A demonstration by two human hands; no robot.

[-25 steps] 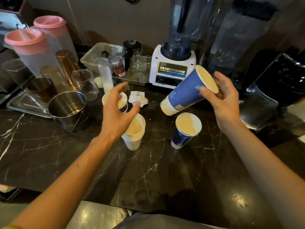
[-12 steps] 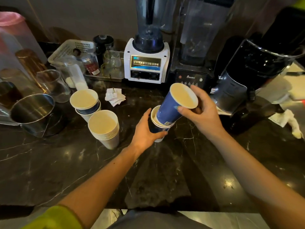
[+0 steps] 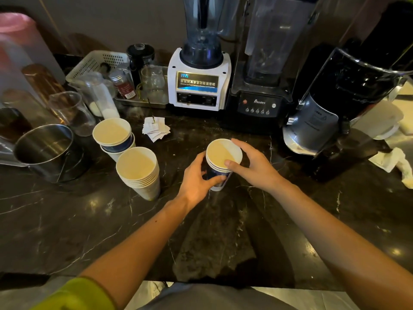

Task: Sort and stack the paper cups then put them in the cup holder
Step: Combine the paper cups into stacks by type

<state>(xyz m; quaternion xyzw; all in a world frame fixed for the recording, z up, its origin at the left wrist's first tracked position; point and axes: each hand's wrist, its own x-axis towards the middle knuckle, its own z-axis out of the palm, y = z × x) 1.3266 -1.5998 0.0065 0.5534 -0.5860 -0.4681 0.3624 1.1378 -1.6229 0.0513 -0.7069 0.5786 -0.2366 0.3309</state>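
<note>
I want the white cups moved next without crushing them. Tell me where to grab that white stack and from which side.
Grip the white stack around its lower wall, below the band of nested rims, coming from its right front. That side faces open counter; the blue-and-white stack crowds its rear left. It stands upright and tapers downward, so a wrap-around side grip likely holds best.

Bare counter (image 3: 223, 231) lies open in front; blenders (image 3: 199, 86) block behind.

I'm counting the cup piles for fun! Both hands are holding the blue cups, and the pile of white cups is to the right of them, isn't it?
Not quite. The head view shows the white cup stack to the left of the blue cups, not the right. The rest holds: the left hand grips the blue stack's side and the right hand rests on its rim.
</note>
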